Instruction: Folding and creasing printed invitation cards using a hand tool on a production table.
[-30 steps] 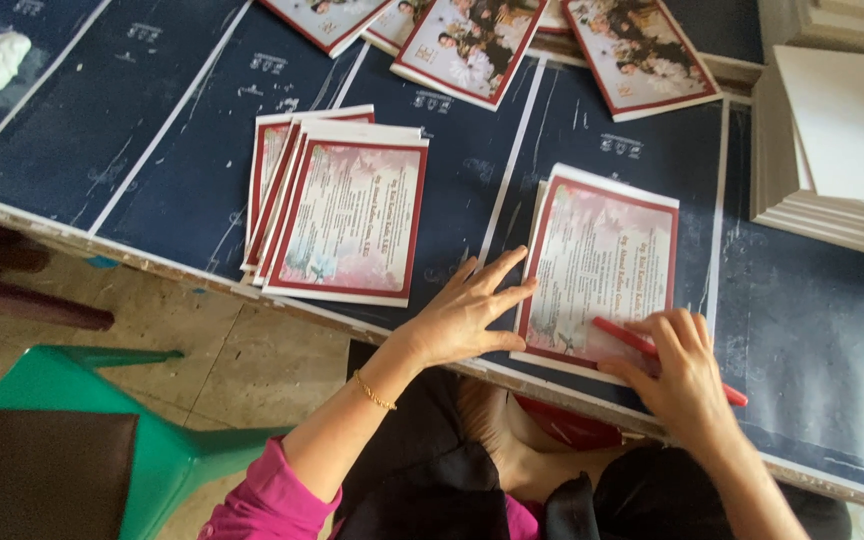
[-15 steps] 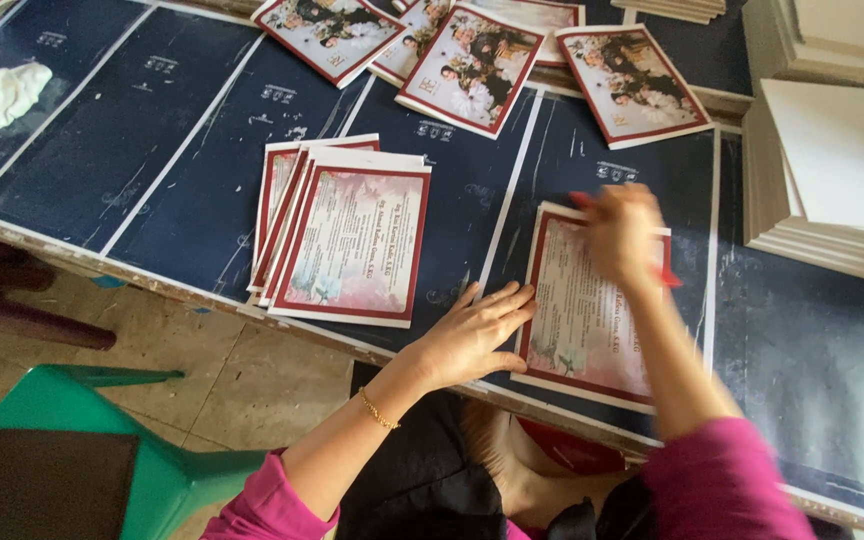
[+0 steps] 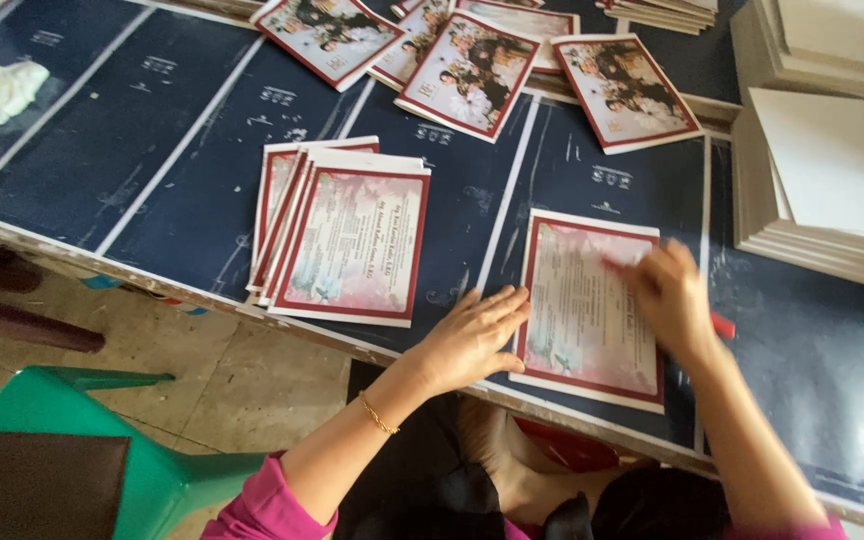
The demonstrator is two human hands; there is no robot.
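At the tabletop's (image 3: 152, 170) near edge, the red-bordered card (image 3: 592, 305) is pinned flat by the open left hand (image 3: 472, 340); the right hand (image 3: 672, 295) grasps a red tool (image 3: 722, 325) over the card's right side.

Counted on the table

One red-bordered card (image 3: 590, 305) lies singly at centre right; four photo prints (image 3: 472, 72) show whole at top; two stacks of white boards (image 3: 822, 170) at upper right; one white cloth (image 3: 2, 92) upper left.

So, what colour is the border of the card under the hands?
Dark red, around a pale pink card; the head view shows it.
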